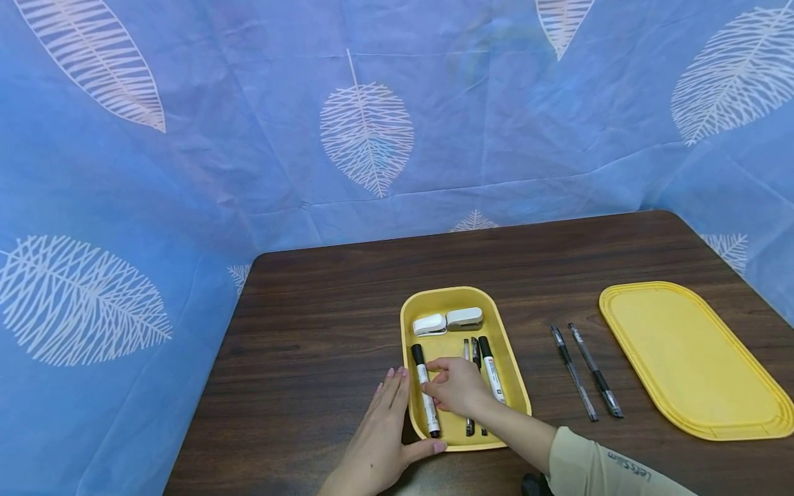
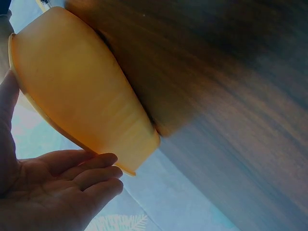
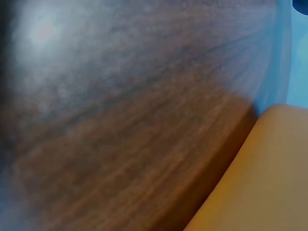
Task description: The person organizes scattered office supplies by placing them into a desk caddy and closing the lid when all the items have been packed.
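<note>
A yellow tray (image 1: 446, 301) stands on the table. Along its left wall lies a black-capped white marker (image 1: 424, 390). My right hand (image 1: 459, 387) reaches in from the right, with curled fingers and its thumb at the marker's barrel. My left hand (image 1: 386, 441) rests against the tray's left side, fingers extended and thumb at the near rim; in the left wrist view its fingertips touch the tray's outer wall (image 2: 82, 82). To the right inside the tray are a second marker (image 1: 492, 372) and slim pens (image 1: 475, 350), partly covered by my right hand and forearm.
Two small white staplers (image 1: 448, 322) lie at the tray's far end. Right of the tray, two pens (image 1: 573, 372) lie on the dark wooden table (image 1: 322, 331). Farther right is a flat yellow lid (image 1: 695, 358). A blue leaf-patterned cloth (image 1: 260, 138) hangs behind.
</note>
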`<state>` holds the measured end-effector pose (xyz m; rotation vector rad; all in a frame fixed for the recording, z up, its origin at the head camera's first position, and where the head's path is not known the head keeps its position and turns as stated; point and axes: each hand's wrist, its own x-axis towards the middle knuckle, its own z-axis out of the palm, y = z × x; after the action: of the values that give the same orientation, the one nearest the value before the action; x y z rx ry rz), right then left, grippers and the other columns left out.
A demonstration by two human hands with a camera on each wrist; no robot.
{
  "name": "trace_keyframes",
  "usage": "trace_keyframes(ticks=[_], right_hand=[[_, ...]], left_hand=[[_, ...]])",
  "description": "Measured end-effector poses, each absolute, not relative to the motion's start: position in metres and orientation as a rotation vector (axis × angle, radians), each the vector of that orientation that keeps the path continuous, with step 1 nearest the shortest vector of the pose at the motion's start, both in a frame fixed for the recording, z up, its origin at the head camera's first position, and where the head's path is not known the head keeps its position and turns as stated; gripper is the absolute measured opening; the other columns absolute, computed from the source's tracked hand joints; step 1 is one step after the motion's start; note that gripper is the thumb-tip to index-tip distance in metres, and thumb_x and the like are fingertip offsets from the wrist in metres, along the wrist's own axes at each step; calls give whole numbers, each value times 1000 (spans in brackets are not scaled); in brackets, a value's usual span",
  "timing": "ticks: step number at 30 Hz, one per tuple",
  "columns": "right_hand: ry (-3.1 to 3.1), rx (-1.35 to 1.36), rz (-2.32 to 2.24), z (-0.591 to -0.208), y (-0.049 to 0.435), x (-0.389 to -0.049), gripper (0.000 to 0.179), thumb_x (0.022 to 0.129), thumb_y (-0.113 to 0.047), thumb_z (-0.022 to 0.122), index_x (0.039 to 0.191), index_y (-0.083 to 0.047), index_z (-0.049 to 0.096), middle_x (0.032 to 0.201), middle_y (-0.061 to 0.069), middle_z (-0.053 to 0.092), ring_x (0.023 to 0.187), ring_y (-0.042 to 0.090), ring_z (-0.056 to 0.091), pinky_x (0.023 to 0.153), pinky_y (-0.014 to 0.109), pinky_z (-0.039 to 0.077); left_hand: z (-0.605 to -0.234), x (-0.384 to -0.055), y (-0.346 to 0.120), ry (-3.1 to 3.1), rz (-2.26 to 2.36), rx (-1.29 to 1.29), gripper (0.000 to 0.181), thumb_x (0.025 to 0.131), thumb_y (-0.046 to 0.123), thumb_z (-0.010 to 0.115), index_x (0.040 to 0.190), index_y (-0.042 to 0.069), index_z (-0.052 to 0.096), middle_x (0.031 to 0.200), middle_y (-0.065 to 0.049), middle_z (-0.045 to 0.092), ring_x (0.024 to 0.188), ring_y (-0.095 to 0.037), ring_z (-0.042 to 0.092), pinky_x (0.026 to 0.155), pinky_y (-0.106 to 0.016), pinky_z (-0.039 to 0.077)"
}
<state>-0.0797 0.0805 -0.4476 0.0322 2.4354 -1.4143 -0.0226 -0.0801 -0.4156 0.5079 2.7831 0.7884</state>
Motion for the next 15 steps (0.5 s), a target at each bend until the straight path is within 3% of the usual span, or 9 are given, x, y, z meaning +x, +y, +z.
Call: trace_keyframes(ticks=[15], right_hand=[[2476, 4, -1376, -447, 80, -79, 38, 84, -9, 72, 120, 1, 64, 66, 0, 66, 51, 10, 61, 48, 23, 48]], left_hand=[[-415, -22, -80, 2787, 787, 507, 101, 79, 60, 68, 151, 0, 29, 158, -17, 28, 148, -33, 23, 117, -53, 27]])
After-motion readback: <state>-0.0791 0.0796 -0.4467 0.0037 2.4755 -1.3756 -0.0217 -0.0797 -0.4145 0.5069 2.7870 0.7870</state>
